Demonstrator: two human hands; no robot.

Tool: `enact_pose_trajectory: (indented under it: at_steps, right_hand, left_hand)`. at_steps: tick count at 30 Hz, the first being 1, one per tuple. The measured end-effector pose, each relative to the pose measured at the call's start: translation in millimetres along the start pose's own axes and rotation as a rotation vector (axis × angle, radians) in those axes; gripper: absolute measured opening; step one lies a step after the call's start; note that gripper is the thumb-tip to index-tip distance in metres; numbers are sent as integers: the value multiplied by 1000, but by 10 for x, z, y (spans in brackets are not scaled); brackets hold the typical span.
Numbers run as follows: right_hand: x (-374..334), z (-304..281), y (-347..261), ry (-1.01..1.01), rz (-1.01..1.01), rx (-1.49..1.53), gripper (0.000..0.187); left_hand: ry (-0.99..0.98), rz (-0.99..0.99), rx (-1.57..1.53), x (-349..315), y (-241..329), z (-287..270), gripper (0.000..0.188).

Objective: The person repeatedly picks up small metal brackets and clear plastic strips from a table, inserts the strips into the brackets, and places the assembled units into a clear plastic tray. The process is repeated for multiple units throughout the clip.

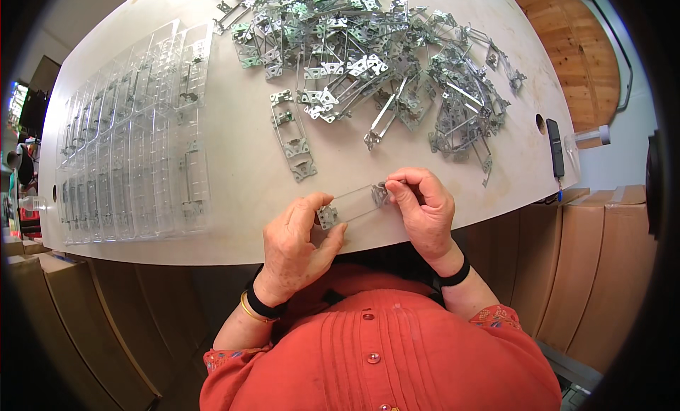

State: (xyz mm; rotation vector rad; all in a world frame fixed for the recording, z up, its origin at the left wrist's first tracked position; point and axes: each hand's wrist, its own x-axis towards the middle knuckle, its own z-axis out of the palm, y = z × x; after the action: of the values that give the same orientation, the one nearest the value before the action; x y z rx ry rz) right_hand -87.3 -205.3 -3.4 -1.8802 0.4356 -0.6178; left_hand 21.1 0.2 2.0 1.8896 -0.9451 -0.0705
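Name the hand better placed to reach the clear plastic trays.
Likely the left hand, nearer the trays; the right hand pinches the far end of the metal frame.

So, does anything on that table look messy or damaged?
Nothing looks spilled. The oddest sight is the tangled heap of metal frames at the far side of the table, lying at all angles, while the clear trays at left hold parts in rows. I can't judge fine damage, even on the held frame.

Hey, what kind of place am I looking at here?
Likely a small workshop or packing area: metal frames are heaped on a table, clear plastic trays beside them hold metal parts, and cardboard boxes stand lower down.
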Motion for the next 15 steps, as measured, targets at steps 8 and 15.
enact_pose_trajectory:
  at_steps: [8,15]
  right_hand:
    - [-1,-3,31,0,-24,-9,10]
    - [-8,0,19,5,-1,30,10]
  left_hand:
    - [-8,-9,5,1,0,-2,44]
    - [1,-4,4,3,-5,5,44]
